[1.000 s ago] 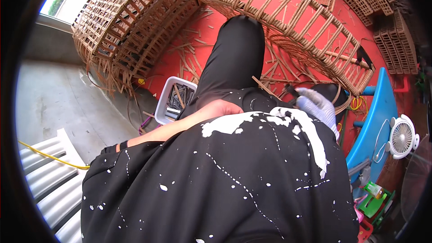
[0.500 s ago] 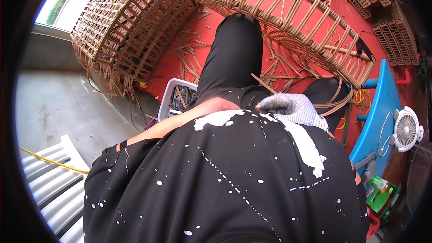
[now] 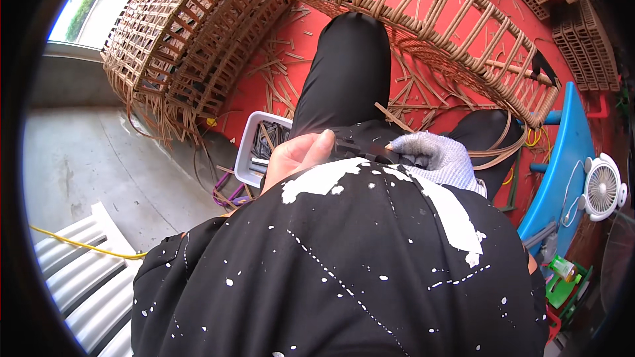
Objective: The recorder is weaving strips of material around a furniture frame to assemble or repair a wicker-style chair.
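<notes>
My bare left hand (image 3: pixel 301 157) is at my lap with its fingers bent; the torso of my black, white-splashed shirt (image 3: pixel 370 258) hides its lower part. My right hand (image 3: pixel 436 158), in a grey knitted glove with a bare fingertip, curls closed to the right of it. A small dark object (image 3: pixel 360 149) shows between the two hands against my black trousers, too dark to name. Beside the glove, a loop of cane strands (image 3: pixel 493 153) bends over my right leg. The tip of a cane strip (image 3: pixel 393 118) sticks up just beyond my hands.
A woven cane frame (image 3: pixel 456 46) stands past my knees, with a larger basketwork piece (image 3: pixel 185 46) at left. Left of my leg sits a white bin (image 3: pixel 245 158) of dark, thin pieces. A blue stool (image 3: pixel 555 165) and white fan (image 3: pixel 603 188) are at right, a white slatted seat (image 3: pixel 86 258) at left.
My left hand has drawn back to the left, its fingers now raised apart from the glove. The dark object has come into sight between the hands. The right hand has barely shifted.
</notes>
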Tool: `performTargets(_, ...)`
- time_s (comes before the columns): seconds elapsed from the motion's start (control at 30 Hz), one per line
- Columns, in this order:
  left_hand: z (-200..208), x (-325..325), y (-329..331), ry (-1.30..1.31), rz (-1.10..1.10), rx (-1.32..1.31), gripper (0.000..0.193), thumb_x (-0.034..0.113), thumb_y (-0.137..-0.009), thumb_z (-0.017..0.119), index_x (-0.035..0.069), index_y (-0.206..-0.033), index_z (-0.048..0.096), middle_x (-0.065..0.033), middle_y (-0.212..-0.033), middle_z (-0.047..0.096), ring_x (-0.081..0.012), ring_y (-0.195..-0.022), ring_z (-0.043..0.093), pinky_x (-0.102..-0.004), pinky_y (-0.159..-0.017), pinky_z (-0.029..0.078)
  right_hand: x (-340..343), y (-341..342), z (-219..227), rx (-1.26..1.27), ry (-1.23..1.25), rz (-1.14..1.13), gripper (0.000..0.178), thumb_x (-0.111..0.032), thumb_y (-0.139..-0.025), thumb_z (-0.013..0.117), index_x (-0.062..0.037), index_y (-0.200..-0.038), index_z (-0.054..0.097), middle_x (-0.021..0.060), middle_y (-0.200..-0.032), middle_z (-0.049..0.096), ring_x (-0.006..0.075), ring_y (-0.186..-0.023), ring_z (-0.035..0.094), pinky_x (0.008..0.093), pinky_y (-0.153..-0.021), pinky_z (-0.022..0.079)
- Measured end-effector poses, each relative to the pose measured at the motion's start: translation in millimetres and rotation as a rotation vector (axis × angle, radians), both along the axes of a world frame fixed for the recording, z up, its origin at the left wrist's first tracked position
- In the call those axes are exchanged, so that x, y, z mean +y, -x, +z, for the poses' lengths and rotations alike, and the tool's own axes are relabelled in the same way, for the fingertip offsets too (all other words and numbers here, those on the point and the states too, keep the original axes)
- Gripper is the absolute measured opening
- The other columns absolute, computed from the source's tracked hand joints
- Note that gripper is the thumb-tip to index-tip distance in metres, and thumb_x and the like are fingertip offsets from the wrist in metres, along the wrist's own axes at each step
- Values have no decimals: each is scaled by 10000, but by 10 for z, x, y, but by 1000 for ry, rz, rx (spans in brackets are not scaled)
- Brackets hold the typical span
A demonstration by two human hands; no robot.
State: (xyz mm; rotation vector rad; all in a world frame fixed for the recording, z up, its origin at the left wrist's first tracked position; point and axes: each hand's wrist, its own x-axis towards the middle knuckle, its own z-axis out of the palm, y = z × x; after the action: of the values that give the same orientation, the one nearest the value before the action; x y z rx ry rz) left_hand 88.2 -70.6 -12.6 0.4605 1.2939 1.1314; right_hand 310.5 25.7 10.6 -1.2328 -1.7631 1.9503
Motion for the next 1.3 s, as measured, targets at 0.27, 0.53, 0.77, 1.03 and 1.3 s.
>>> performTargets(0.27,88,6,-61,-2,-39,-31,331,324,-955,562,10,-906,654,11,-742,640,-28,-639,555,-204,-572,445,-52,15,-3,100,130,-88,358,-30,-748,766,42,-1069,624,127,-1008,660,164,-938,642,292,-852,512)
performTargets(0.53,-6,6,-42,63,-71,-197,361,360,-975,509,37,-889,645,21,-756,635,-21,-659,549,-211,-582,447,-42,-24,-73,110,172,-48,381,-119,-751,788,8,-1080,645,93,-1032,646,127,-940,635,254,-836,522)
performTargets(0.77,18,16,-77,39,-1,-199,339,356,-975,515,79,-804,611,69,-672,556,3,-587,466,-202,-520,378,-27,-28,-70,88,59,4,364,-122,-752,787,-20,-1074,654,50,-971,630,95,-869,624,228,-790,503)
performTargets(1.03,-26,81,70,-94,-241,-249,379,359,-1006,438,139,-699,459,113,-638,370,11,-574,315,-201,-509,298,-40,-43,-64,207,226,-48,401,-112,-753,787,22,-1095,625,65,-1032,627,120,-955,617,241,-854,487)
performTargets(1.3,1,45,83,-95,-304,-332,356,343,-1014,423,130,-730,463,105,-687,394,7,-629,339,-201,-556,339,-81,7,62,85,93,-36,369,-126,-725,808,-12,-1045,663,35,-932,622,89,-862,609,227,-770,480)
